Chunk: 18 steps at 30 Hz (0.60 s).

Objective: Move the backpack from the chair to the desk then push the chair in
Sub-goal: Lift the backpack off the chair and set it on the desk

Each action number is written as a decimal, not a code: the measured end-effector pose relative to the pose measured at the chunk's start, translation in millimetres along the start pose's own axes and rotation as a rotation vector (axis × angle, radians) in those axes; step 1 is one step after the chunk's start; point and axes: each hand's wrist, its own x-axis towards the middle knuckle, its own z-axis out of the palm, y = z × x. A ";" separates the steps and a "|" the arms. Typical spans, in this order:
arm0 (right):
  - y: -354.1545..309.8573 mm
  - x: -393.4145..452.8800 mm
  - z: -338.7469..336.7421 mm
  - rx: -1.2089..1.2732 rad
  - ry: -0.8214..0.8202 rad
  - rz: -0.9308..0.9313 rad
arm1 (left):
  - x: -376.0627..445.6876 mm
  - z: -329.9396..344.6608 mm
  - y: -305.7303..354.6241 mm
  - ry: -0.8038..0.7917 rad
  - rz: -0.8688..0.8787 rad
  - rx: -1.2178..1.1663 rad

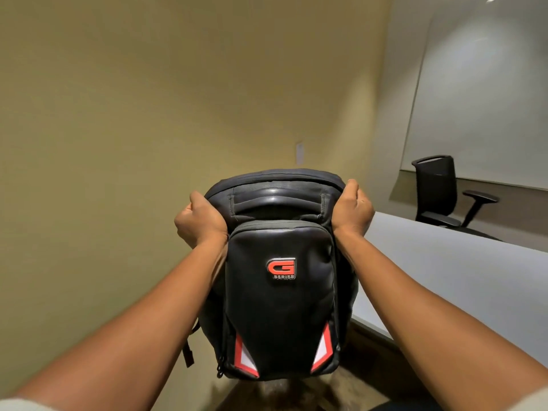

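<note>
on the left side, in front of the plain yellowish wall (118, 114), the left hand (199, 222) is closed into a firm grip on the upper left edge of the backpack (278, 280), with the fingers curled around the fabric. the backpack is black with a red logo and red and white marks near its bottom. it hangs upright in the air between both arms, and it seems to touch nothing below it. on the other side, the right hand (353, 206) is closed in the same way on the upper right edge of the bag. to the right of the bag there is the pale grey worktop (444, 277), near but not under the bag yet. far behind it stands a black office chair (439, 194); i cannot tell if this is the chair of the task. i judge that the lifting is done, because the bag is carried by both hands. what is left is to bring the bag over the worktop, to put it down there, to release it, and then to push the chair in.
</note>
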 end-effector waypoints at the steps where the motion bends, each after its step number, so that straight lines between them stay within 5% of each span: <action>1: 0.6 3.8 10.5 -0.013 0.005 0.004 | 9.3 7.4 -2.6 -0.006 -0.009 -0.011; 18: 112.9 146.9 163.9 -0.025 0.081 0.135 | 109.1 189.3 -92.0 -0.145 -0.209 -0.073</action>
